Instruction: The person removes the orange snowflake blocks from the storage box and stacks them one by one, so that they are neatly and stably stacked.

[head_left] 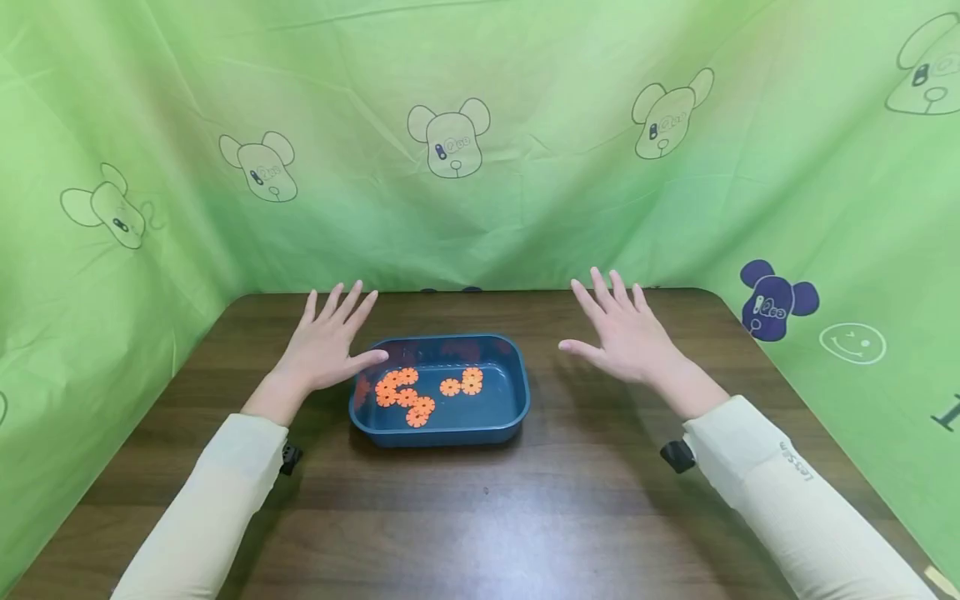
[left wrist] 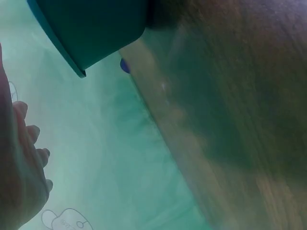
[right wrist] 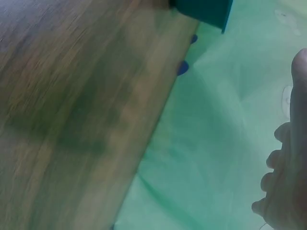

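A dark blue rectangular tub [head_left: 442, 437] stands on the wooden table, left of its middle. Inside lie several small orange flower-shaped pieces [head_left: 406, 397], most grouped toward the left, with a few at the right. The left hand [head_left: 322, 346], fingers spread and straight, hovers at the tub's left side, its thumb overlapping the rim in the head view. To the right of the tub, apart from it, the right hand [head_left: 622, 333] is held up with spread fingers and nothing in it. Both wrist views show the hands at the edge and the tub's outer wall [left wrist: 96, 28].
The brown wooden table [head_left: 480, 517] reaches toward the person. A green cloth [head_left: 525, 217] with printed bear heads hangs behind it and along both sides. A dark wrist device [head_left: 678, 456] sits under the right cuff, another [head_left: 291, 458] under the left.
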`<move>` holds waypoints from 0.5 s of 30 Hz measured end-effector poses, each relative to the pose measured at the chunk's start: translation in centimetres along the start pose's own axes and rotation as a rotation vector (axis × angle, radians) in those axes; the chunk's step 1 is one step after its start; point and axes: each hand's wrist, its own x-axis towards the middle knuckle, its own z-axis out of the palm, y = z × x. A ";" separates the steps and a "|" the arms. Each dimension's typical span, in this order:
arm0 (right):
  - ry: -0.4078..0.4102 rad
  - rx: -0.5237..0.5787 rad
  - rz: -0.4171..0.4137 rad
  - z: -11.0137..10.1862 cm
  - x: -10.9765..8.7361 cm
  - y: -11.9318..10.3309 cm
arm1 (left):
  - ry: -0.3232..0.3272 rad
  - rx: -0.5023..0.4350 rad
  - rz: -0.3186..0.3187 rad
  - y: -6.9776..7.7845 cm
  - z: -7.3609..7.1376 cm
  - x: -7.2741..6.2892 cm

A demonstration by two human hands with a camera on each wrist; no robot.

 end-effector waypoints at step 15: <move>0.042 0.360 -0.100 0.3 1.1 -3.8 | 0.048 -0.412 -0.095 -0.9 0.2 -1.9</move>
